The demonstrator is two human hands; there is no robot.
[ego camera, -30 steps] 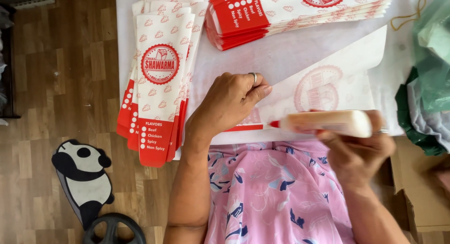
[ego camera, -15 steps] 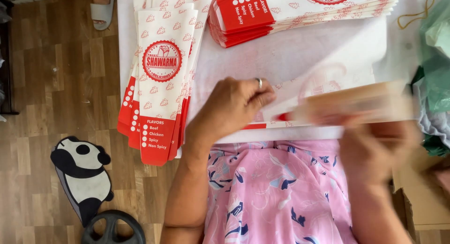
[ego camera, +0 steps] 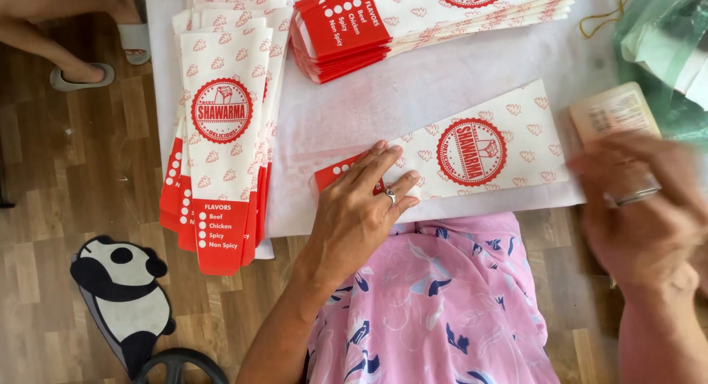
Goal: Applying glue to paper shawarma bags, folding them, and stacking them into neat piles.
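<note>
Paper sleeve (ego camera: 479,152) now lies flat, folded shut under the left hand (ego camera: 361,207), whose fingers press it, extended. Right hand (ego camera: 638,207), blurred, has lifted the glue stick (ego camera: 612,111) away beyond its fingertips, gripping it.

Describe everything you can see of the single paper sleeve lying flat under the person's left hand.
The flat white paper sleeve is long and narrow, printed with small red motifs and a round red emblem near its middle, and it ends in a solid red band with white dots. It lies alone on the white table covering, angled so its far end rises to the right. The left hand, wearing a ring, presses flat on the red end. The right hand, blurred, is at its other end; whether they touch is unclear.
</note>
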